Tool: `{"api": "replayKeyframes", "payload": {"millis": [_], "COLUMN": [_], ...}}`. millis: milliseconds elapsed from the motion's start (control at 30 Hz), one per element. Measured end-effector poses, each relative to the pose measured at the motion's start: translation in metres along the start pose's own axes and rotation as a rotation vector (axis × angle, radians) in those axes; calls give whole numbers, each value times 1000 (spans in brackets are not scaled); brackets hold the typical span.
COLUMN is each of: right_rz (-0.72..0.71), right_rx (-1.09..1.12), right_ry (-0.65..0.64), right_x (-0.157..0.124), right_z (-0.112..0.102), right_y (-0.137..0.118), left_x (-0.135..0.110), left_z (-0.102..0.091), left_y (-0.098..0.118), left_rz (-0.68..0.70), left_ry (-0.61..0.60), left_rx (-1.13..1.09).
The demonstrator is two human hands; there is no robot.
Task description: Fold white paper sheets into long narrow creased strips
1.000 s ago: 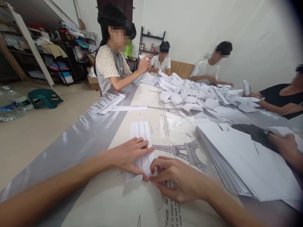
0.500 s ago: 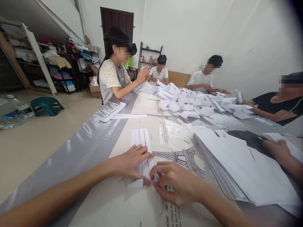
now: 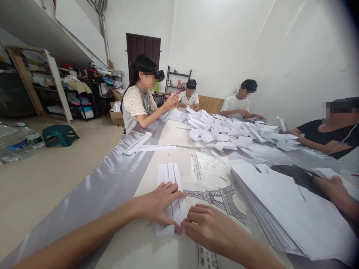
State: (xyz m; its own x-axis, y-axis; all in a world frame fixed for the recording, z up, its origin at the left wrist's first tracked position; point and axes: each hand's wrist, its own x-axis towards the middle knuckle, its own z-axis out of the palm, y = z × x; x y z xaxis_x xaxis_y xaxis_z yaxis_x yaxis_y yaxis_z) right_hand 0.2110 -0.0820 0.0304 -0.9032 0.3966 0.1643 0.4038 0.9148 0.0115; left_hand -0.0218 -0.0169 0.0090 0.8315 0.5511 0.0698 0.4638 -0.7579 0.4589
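Note:
A white sheet of paper (image 3: 171,172), creased into long narrow strips, lies lengthwise on the table in front of me. My left hand (image 3: 159,201) rests on it with fingers spread and the thumb near its lower right corner. A small flap is folded over at the near end, beside that thumb. At the same corner, my right hand (image 3: 209,228) has its fingers curled and pressed together on the paper's edge, close to the left thumb. The fingertips of that hand are partly hidden behind its knuckles.
A thick stack of white paper (image 3: 280,198) lies to the right, near another person's hand (image 3: 332,186). Folded paper pieces (image 3: 224,129) form a heap farther back. Several people sit around the table. Two paper strips (image 3: 155,148) lie ahead; a green stool (image 3: 60,135) stands left.
The view has tilted up slightly, so everything sits lower. My right hand's fingers have closed together at the paper's corner; the left hand stays flat on the sheet.

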Motion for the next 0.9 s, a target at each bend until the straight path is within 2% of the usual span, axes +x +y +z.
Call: {"api": "replayKeyframes", "payload": {"millis": [100,233,267,400,467,500,567,633,700,800,900], "right_rz": [1,24,59,135,187,219,276,342,400,519,665], "right_rx": [-126,18,79,242,262,258,238,229,256,403,625], "right_ry": [-30,43,91,466,616,697,775,810,837,812,736], "right_x": [5,6,3,-19,-34,-42,-53,-60,-61,-58,-54], "right_z": [2,-14,-21,-48,-51,-50,-45,-40,-35,-26,-12], "right_y": [-1,21,28,52,58,60,65,71,78,88,98], "left_x": [-2,-5,-5,-3,-3,-4,-7,-13,-19,-27,-33], "left_z": [-6,-10,-9,-7,-11,-15,-25,-39,-54,-70,-79], "left_y": [-1,-1,-1,-11,-24,-33,-50,-64,-70,-69,-71], "left_rz": [17,86,107,136,106,97,105,91,55,-212,-317], "left_ry": [-14,18,46,249,375,402,399,371,363,383,404], "left_rx": [-32,-52,-32,76,136,169,212,169,32,-180,-259]}}
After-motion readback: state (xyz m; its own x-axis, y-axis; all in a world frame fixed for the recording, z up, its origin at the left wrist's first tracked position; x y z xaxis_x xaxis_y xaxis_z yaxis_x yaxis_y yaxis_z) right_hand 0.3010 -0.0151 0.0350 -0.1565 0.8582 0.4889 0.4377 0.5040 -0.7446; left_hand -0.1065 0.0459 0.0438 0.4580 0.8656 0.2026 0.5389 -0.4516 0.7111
